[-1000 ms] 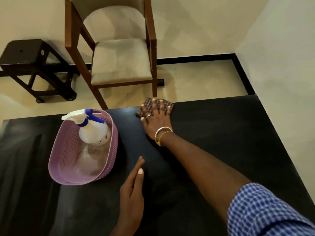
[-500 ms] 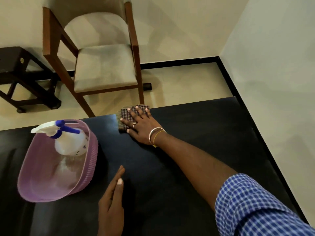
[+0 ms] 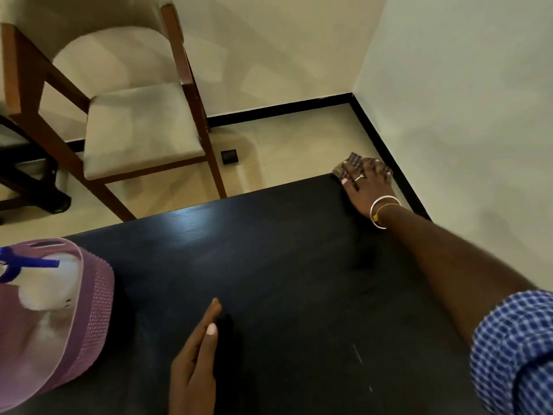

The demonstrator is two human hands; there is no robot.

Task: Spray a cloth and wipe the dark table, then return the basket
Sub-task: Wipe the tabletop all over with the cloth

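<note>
My right hand (image 3: pixel 366 187) presses a checked cloth (image 3: pixel 350 166) flat at the far right corner of the dark table (image 3: pixel 284 280), fingers spread over it, part of the cloth past the table's edge. My left hand (image 3: pixel 196 360) rests flat on the table near its front, fingers straight and holding nothing. A pink basket (image 3: pixel 92 310) stands on the table at the left, cut by the frame's edge. Inside it lies a white spray bottle (image 3: pixel 45 283) with a blue trigger.
Beyond the table's far edge stands a wooden chair (image 3: pixel 134 133) with a beige seat. A dark stool (image 3: pixel 27 181) is partly visible at the far left. Walls close in behind and on the right, with a black skirting (image 3: pixel 386 157).
My right hand has slid the cloth along the far edge from the table's middle to its far right corner. The left hand has stayed flat. The view has turned right.
</note>
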